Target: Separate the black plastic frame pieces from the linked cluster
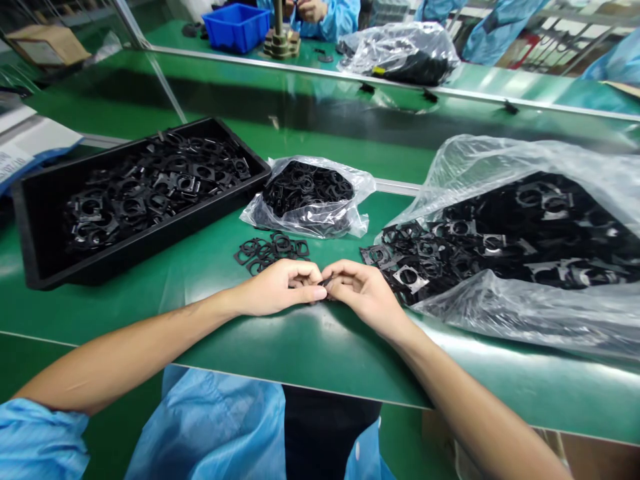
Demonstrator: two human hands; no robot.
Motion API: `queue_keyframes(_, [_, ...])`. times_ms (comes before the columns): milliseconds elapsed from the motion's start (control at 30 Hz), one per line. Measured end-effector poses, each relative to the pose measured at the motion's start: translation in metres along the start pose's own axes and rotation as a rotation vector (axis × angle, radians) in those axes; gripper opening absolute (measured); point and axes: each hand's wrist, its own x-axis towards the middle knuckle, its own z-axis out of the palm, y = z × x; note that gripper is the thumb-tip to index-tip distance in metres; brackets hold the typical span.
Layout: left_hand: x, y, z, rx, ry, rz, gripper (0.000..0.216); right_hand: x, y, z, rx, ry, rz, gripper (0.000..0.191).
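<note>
Both hands meet over the green table (280, 347), close to its front edge. Between their fingertips is a small black part (326, 281), mostly hidden by the fingers. My left hand (280, 285) pinches it from the left, thumb on top. From the other side my right hand (365, 293) grips it with thumb and forefinger. Just behind my left hand lies a loose pile of black rings (270, 250). Right of my right hand, black square plates with round holes (411, 279) spill out of a large clear plastic bag (500, 313).
A black tray (150, 243) full of black framed parts stands at left. Behind the ring pile sits a smaller clear bag (357, 193) of black rings. Across a clear partition are a blue bin (237, 30), another filled bag (400, 47) and a co-worker's hands (311, 10).
</note>
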Motion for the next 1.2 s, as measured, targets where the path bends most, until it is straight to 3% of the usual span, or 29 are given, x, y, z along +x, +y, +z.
queue_keyframes(1200, [-0.0001,-0.0017,0.0010,-0.017,0.024,0.016,0.029,0.0011,-0.0008,-0.0023,-0.061,-0.029,-0.013,0.013])
